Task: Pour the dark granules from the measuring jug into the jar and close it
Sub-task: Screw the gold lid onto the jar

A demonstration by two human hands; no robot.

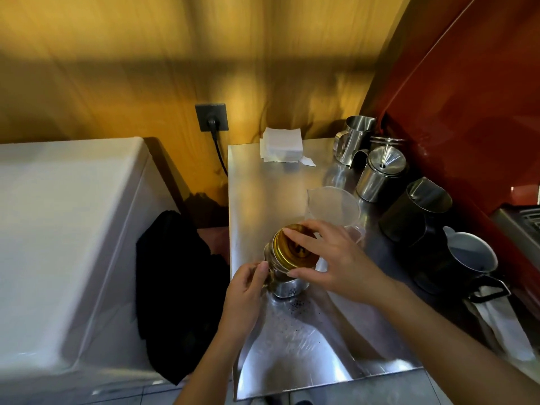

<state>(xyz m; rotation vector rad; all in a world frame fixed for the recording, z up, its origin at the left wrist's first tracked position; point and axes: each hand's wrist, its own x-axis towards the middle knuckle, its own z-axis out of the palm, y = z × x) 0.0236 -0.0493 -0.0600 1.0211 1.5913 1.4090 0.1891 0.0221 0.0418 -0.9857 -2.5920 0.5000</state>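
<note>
Your jar point(285, 276) sits near the tabletop's point(263, 182) left edge, roughly mid-length, w/ the gold lid point(295, 249) already on its mouth. The empty jug point(333, 209) stands just behind it, twd the far-right side, mouth up, so pouring looks done and you're on the closing step.

Your left hand point(244, 290) comes in from the near-left, forearm angled up across the tabletop's left edge. Its grip is pinched round the jar's side, thumb up near the lid's rim, probably to stop the glass spinning while the lid turns.

Your right hand point(336, 258) reaches from the near-right, wrist raised, palm down over the lid. Grip is spread: fingers fanned across the far rim, thumb on the near rim, clasping the lid by its edge, a twisting hold. Can't tell how far it's threaded.

A few dark granules point(295, 305) lie spilled on the tabletop just near-side of the jar, some touching its base.

Steel pitchers point(380, 173) line the right edge, well clear of both hands. Napkins point(282, 144) sit at the far edge.
</note>
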